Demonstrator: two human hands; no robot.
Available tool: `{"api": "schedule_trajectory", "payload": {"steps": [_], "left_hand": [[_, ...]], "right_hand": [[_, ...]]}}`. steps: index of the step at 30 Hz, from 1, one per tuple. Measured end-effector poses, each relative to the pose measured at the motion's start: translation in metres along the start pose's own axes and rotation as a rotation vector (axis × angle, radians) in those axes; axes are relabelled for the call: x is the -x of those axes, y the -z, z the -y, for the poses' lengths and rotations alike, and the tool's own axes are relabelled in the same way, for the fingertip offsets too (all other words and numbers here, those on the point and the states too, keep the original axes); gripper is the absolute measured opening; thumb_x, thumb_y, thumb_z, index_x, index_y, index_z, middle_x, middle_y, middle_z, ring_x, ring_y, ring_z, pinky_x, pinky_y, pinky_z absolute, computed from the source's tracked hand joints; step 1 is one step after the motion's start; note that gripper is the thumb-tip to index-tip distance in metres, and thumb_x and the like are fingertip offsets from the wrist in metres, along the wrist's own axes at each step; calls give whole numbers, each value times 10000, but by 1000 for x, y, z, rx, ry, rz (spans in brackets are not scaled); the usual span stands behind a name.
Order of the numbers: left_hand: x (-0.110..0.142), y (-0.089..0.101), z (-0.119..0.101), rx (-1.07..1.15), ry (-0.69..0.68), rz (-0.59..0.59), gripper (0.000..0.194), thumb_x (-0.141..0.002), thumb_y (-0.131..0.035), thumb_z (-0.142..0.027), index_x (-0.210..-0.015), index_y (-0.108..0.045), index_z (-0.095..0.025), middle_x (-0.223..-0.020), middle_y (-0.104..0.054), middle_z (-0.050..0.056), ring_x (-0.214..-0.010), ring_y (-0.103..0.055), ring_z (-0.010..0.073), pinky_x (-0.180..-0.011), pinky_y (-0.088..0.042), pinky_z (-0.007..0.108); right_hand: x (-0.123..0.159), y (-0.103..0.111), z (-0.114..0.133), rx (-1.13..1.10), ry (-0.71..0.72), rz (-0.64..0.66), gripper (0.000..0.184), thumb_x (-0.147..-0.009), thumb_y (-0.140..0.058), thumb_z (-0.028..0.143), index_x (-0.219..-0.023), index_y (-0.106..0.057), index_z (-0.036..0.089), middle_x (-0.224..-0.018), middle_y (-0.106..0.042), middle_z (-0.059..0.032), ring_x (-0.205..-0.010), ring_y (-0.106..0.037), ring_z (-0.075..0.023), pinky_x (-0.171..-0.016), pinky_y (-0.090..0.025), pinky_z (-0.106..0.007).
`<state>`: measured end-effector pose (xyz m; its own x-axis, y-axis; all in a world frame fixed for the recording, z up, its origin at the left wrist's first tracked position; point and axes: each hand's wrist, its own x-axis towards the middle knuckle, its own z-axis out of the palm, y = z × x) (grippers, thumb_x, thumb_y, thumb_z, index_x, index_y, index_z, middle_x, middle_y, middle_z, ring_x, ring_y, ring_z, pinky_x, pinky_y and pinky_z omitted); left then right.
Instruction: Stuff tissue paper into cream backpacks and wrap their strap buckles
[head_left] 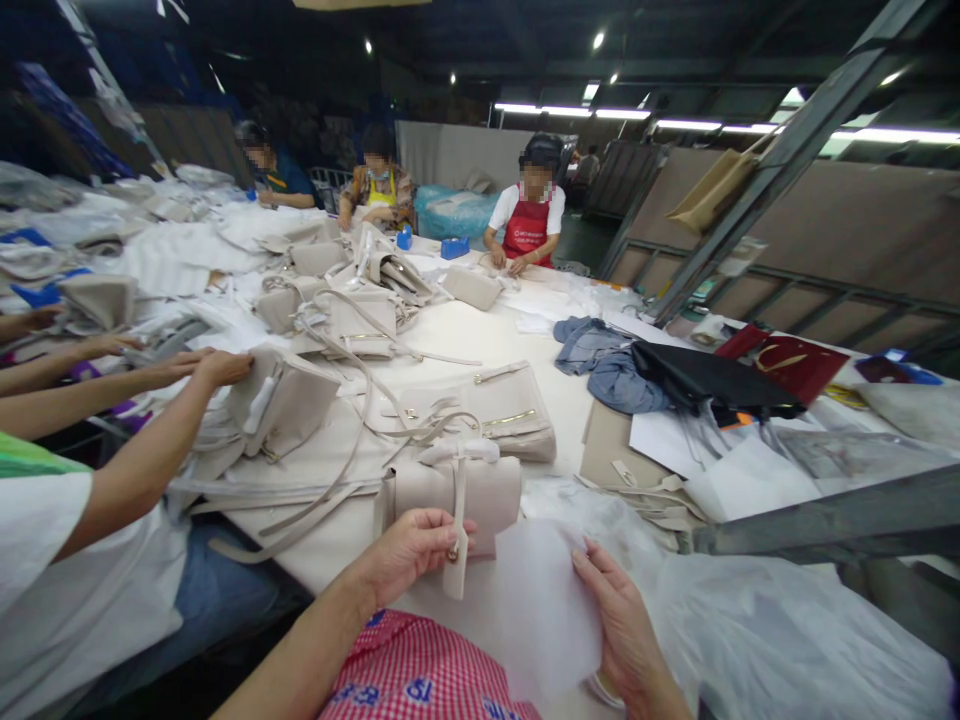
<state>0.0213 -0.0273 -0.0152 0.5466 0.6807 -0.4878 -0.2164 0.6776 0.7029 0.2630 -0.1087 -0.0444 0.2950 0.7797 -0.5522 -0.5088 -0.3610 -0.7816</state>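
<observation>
My left hand (409, 555) is closed around the strap tab (457, 545) of a beige handbag (461, 495) that lies at the near edge of the white table (480, 340). My right hand (619, 625) pinches the edge of a thin white tissue sheet (544, 600), which hangs just right of the strap. The bag's flap faces me, and a small metal stud shows on the strap near my left thumb.
Several more beige bags (495, 405) and loose straps cover the table. A co-worker's arms (150, 440) reach onto a bag at my left. Three people work at the far end. Blue cloth (607, 365), a black bag (712, 380) and clear plastic (750, 620) lie at the right.
</observation>
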Motion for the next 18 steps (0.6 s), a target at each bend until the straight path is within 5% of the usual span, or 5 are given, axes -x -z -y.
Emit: {"api": "schedule_trajectory", "payload": {"steps": [8, 12, 18], "left_hand": [[2, 0, 10, 84, -39, 32, 289, -549, -832, -286, -623, -597, -135, -650, -596, 9, -604, -524, 100, -658, -393, 234], [0, 2, 15, -13, -76, -104, 288, -547, -807, -307, -582, -574, -142, -621, -598, 10, -596, -513, 114, -645, -387, 250], [-2, 1, 15, -221, -164, -248, 239, -584, -733, -316, -543, -561, -154, -574, -594, 4, -559, -480, 115, -594, -344, 243]], "right_hand": [[-9, -34, -17, 119, 87, 86, 439, -621, -775, 447, -961, -643, 202, -735, -723, 21, -602, -618, -155, -549, -503, -233], [-7, -37, -18, 145, 119, 69, 456, -631, -769, 471, -971, -617, 209, -689, -703, 35, -582, -604, -149, -525, -491, -223], [6, -43, -19, 188, -6, 227, 541, -593, -794, 452, -1022, -633, 164, -785, -729, -49, -642, -670, -203, -556, -524, -283]]}}
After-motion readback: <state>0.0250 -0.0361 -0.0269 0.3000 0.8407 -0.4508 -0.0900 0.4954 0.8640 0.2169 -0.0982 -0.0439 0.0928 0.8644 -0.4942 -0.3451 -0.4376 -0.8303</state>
